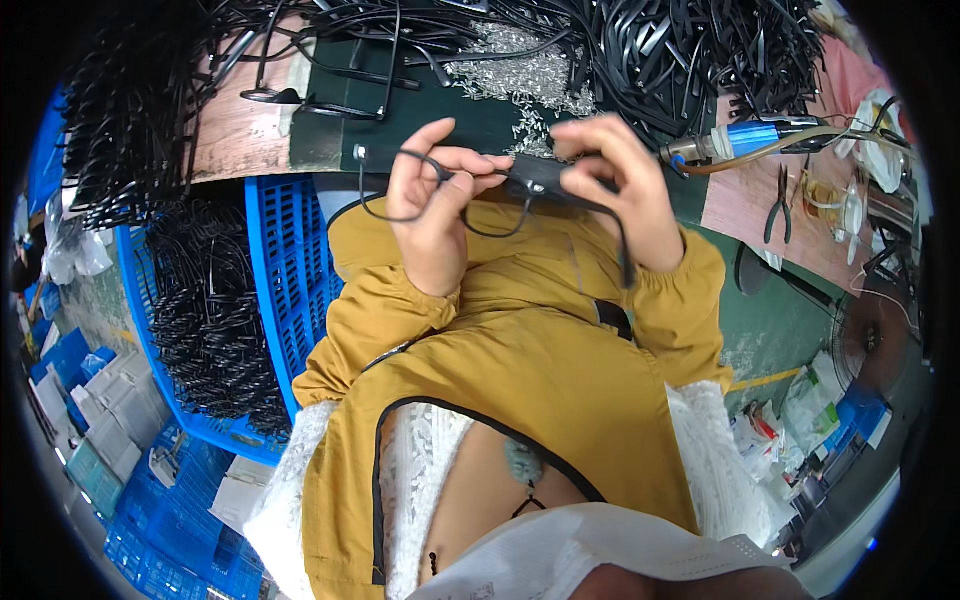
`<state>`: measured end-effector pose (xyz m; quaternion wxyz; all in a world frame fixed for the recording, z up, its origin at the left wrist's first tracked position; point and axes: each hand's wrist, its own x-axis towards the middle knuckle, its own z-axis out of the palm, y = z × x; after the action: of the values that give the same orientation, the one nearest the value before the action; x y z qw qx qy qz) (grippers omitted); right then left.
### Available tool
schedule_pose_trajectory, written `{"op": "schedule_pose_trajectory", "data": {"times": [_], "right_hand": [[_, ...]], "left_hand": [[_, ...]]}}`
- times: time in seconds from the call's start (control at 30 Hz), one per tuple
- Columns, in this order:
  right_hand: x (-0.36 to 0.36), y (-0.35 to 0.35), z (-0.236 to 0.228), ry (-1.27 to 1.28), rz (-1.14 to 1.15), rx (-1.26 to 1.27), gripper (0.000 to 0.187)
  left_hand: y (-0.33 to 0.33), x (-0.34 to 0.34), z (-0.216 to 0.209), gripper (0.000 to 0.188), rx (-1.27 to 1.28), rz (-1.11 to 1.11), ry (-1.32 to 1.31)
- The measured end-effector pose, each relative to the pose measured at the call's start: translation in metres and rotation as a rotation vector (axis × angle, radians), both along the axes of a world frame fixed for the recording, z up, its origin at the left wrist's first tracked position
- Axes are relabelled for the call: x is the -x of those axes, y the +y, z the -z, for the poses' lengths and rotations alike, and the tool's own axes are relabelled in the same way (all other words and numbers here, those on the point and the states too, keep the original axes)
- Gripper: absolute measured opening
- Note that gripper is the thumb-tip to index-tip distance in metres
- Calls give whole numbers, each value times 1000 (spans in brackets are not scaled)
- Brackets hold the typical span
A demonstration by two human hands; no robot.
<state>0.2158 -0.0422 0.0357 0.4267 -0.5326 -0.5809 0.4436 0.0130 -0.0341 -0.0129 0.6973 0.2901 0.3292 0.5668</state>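
Note:
My left hand (437,205) pinches a black eyeglass frame (497,234) between thumb and fingers, holding it over my lap at the table's near edge. One temple curves down at the left, the other hangs at the right. Beside the right hinge is my right hand (630,190), slightly blurred, fingers curled and thumb against the right temple. Anything small between its fingertips is not visible. Behind the hands, many small clear or silvery pieces (525,70) lie heaped on the dark green table surface (340,140).
Black temples (660,60) are piled at the back; another eyeglass frame (345,110) lies left. A blue-bodied power screwdriver (745,140) and pliers (779,210) lie right. Left of my lap, a blue crate (262,300) holds black frame parts (210,320). A fan (870,340) stands lower right.

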Motion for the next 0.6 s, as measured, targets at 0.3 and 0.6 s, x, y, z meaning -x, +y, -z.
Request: {"op": "schedule_pose_trajectory", "data": {"times": [0.3,0.6], "right_hand": [[29,171,9,-973,139,-566,13],[-2,40,-20,-471,287,-111,12]], "left_hand": [[25,16,-6,28,92,139,161],[33,17,-16,32,191,198,208]]}}
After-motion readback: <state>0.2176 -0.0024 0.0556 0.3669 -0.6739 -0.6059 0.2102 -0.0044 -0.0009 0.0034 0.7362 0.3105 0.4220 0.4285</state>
